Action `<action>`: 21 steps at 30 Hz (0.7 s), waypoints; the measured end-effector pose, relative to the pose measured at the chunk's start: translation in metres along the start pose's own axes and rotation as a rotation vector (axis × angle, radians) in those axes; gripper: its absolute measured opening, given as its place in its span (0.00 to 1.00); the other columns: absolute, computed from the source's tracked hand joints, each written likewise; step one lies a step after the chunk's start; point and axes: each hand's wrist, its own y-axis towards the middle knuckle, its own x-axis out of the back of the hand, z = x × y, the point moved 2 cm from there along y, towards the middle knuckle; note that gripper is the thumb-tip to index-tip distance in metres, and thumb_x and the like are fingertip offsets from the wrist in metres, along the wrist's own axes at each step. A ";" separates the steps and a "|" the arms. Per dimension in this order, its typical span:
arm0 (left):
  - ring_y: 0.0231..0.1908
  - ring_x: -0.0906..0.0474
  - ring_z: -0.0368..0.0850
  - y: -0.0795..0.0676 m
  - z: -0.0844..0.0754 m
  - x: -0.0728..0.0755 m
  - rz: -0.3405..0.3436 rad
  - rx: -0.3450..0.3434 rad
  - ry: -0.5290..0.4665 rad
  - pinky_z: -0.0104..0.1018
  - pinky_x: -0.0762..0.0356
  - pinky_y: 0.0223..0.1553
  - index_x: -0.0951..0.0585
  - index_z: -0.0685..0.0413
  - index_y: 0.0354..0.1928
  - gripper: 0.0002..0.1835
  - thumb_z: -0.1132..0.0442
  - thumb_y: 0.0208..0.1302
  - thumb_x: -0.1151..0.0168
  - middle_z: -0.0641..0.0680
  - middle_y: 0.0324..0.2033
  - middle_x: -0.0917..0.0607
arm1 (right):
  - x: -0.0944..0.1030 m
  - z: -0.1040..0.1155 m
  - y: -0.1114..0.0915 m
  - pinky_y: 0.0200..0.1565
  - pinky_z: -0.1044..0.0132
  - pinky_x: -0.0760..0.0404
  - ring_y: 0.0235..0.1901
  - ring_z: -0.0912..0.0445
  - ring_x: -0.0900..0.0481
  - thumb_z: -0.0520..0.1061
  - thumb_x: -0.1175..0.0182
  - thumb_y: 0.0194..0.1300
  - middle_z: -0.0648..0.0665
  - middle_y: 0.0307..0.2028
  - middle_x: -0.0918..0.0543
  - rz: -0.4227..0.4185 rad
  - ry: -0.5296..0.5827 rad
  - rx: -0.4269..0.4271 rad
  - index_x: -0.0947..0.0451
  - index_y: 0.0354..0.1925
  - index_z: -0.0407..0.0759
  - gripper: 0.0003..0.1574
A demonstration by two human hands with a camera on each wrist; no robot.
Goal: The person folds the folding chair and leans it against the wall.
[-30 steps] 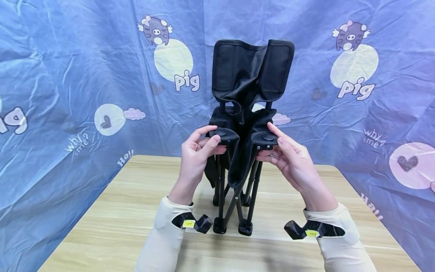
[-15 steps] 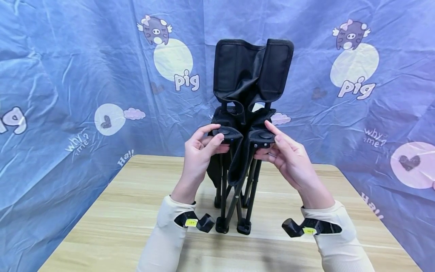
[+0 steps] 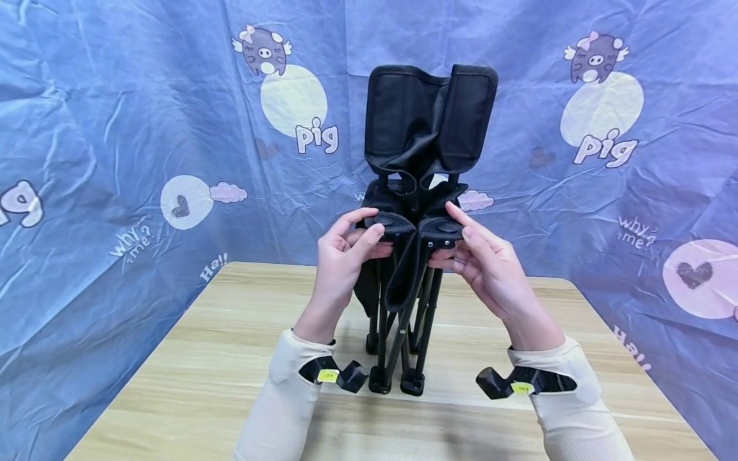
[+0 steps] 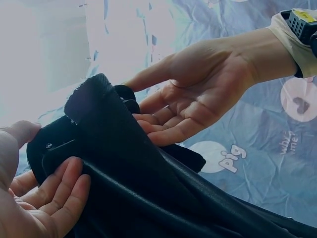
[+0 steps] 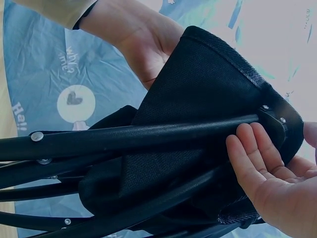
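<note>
A small black folding chair [image 3: 400, 282] stands on the table, its legs drawn close together and its seat cloth sagging in a fold between the front corners. My left hand [image 3: 346, 256] grips the left front corner [image 3: 391, 224], thumb at the front edge and fingers on top and below. On the other side, my right hand [image 3: 487, 259] holds the right front corner [image 3: 439, 228] in the same way. The two corners nearly meet. In the right wrist view, riveted black tubes [image 5: 124, 139] run beneath the cloth to the corner beside my fingers. The backrest [image 3: 429, 118] rises behind, creased down the middle.
The light wooden table [image 3: 190, 358] carries the chair's feet [image 3: 379, 380]. Behind and at both sides hangs a blue cloth [image 3: 132, 115] printed with pigs and words. A black camera is strapped on each wrist over cream sleeves [image 3: 282, 397].
Both hands have moved toward each other, bringing the front corners of the seat closer. The front legs stand nearer together, and the backrest has narrowed slightly.
</note>
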 end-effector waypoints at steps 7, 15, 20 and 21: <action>0.27 0.14 0.42 0.001 -0.002 -0.001 0.009 0.013 0.001 0.37 0.13 0.36 0.25 0.73 0.55 0.17 0.71 0.65 0.40 0.52 0.29 0.13 | -0.002 0.000 0.002 0.50 0.59 0.16 0.42 0.54 0.15 0.42 0.58 0.81 0.42 0.42 0.14 -0.010 -0.018 -0.011 0.40 0.74 0.40 0.28; 0.27 0.14 0.43 0.001 -0.002 -0.002 0.007 0.017 -0.001 0.37 0.13 0.36 0.25 0.72 0.54 0.16 0.72 0.66 0.41 0.53 0.29 0.13 | -0.001 -0.001 0.004 0.50 0.59 0.16 0.43 0.54 0.15 0.42 0.58 0.81 0.41 0.42 0.14 0.008 0.003 -0.006 0.40 0.74 0.39 0.28; 0.27 0.14 0.43 0.002 -0.001 -0.001 0.014 0.026 -0.009 0.37 0.13 0.36 0.25 0.72 0.54 0.17 0.71 0.66 0.41 0.52 0.29 0.13 | -0.001 -0.001 0.003 0.49 0.59 0.15 0.42 0.53 0.14 0.42 0.58 0.81 0.41 0.41 0.13 0.007 0.015 -0.002 0.38 0.73 0.40 0.27; 0.27 0.14 0.43 0.002 -0.001 -0.001 0.014 0.027 -0.012 0.37 0.13 0.36 0.25 0.71 0.54 0.17 0.70 0.65 0.41 0.52 0.29 0.13 | -0.001 -0.002 0.004 0.49 0.59 0.15 0.42 0.53 0.14 0.42 0.58 0.81 0.41 0.41 0.13 0.005 0.015 -0.003 0.37 0.73 0.40 0.26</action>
